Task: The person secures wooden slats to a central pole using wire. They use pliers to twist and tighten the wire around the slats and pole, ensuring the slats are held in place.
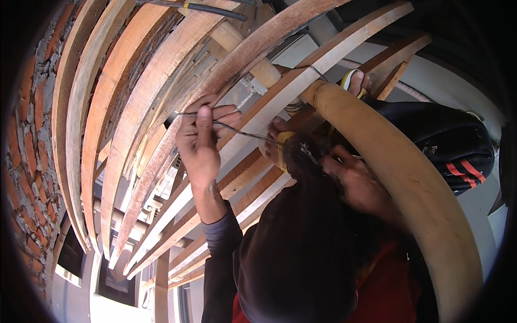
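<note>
My left hand (202, 134) is raised in front of the wooden beams, thumb pressed against the fingers, pinching a bundle of thin dark wire (245, 132). The strands run from it down to the right, over my dark trouser knee (301, 153). Beside that knee my right hand (358, 180) is closed with bent fingers at the other end of the wire. What lies inside its grip is partly hidden. A thick, tan round pole (401, 156) curves past the right hand. Behind the wire slants a squared wooden beam (256, 116).
Several parallel beams (121, 97) span an open gap, resting across a round pole (229, 36). A tool with a black and yellow handle (215, 11) lies on top of them. A brick wall (27, 156) stands left. My sandalled foot (355, 82) rests near the thick pole.
</note>
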The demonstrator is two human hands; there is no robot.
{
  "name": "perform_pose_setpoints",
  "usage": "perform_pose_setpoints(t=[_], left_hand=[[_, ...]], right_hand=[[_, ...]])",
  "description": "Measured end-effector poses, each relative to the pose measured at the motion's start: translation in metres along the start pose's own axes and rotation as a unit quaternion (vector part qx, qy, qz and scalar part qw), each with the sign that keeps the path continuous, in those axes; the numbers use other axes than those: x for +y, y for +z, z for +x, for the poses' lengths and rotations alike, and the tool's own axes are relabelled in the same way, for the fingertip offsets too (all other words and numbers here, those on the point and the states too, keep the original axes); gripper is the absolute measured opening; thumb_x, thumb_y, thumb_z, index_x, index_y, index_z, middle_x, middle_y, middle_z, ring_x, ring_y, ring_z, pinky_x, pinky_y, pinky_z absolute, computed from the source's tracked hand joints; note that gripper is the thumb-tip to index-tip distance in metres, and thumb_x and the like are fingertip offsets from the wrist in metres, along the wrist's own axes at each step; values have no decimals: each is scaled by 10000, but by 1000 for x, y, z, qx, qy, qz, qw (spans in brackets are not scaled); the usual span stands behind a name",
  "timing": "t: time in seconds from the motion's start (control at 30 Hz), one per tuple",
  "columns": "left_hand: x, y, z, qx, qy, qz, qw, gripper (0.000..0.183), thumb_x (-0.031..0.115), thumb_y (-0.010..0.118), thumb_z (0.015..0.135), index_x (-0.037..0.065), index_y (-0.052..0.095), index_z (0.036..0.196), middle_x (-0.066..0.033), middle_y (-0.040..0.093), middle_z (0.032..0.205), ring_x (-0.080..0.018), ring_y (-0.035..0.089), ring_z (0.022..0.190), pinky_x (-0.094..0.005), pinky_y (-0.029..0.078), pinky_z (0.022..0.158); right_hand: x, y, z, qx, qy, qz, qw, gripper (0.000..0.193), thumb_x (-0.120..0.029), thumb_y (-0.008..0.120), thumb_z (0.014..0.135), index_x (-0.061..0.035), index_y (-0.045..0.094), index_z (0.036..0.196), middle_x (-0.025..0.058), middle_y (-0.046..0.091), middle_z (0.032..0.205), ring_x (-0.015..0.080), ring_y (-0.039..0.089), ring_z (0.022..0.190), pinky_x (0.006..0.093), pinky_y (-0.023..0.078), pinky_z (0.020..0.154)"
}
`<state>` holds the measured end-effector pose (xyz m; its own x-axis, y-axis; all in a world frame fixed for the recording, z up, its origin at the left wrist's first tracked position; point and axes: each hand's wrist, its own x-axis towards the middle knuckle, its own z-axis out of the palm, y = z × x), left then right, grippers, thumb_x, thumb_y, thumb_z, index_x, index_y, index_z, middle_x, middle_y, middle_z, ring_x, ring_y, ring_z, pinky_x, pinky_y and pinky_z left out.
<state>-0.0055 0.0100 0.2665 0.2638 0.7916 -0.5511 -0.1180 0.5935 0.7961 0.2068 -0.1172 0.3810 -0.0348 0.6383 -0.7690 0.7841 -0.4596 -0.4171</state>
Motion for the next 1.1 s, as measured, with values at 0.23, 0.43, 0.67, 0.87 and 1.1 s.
perform_pose_setpoints(t=[0.23, 0.43, 0.67, 0.87, 1.1], left_hand=[[-33, 9, -2, -101, -169, 135, 971, 398, 326, 506, 982, -38, 658, 924, -90, 648, 686, -124, 628, 591, -234, 486, 520], [-63, 46, -9, -153, -178, 271, 934, 463, 357, 539, 946, -34, 650, 724, -185, 631, 620, -306, 644, 581, -395, 504, 588], [-89, 65, -7, -170, -25, 433, 885, 399, 329, 515, 961, -6, 705, 857, -123, 651, 619, -210, 666, 625, -334, 499, 645], [-43, 49, -1, -207, -167, 244, 932, 369, 307, 477, 982, -13, 653, 1036, -141, 690, 843, -214, 671, 694, -320, 496, 676], [-44, 9, 26, -122, -13, 471, 873, 325, 248, 437, 989, 16, 623, 1118, -215, 661, 1005, -343, 637, 992, -390, 475, 858]], right_hand=[[-8, -29, -52, 15, -12, -52, 998, 143, -176, 591, 872, -59, 608, 951, 107, 571, 939, 282, 571, 903, 396, 440, 769], [16, -60, -76, -141, 217, 265, 929, 177, -224, 539, 937, -73, 614, 885, 48, 586, 827, 134, 566, 724, 289, 427, 617], [32, -34, -77, -92, 330, 432, 834, 180, -243, 536, 943, -79, 603, 914, 42, 592, 818, 102, 533, 639, 256, 401, 540], [46, -12, -71, -50, 364, 479, 797, 187, -260, 532, 947, -84, 593, 939, 37, 597, 810, 75, 506, 565, 227, 378, 475], [50, 21, -14, 50, 217, 561, 797, 245, -303, 525, 949, -78, 577, 1032, 44, 614, 806, 85, 486, 479, 212, 340, 386]])
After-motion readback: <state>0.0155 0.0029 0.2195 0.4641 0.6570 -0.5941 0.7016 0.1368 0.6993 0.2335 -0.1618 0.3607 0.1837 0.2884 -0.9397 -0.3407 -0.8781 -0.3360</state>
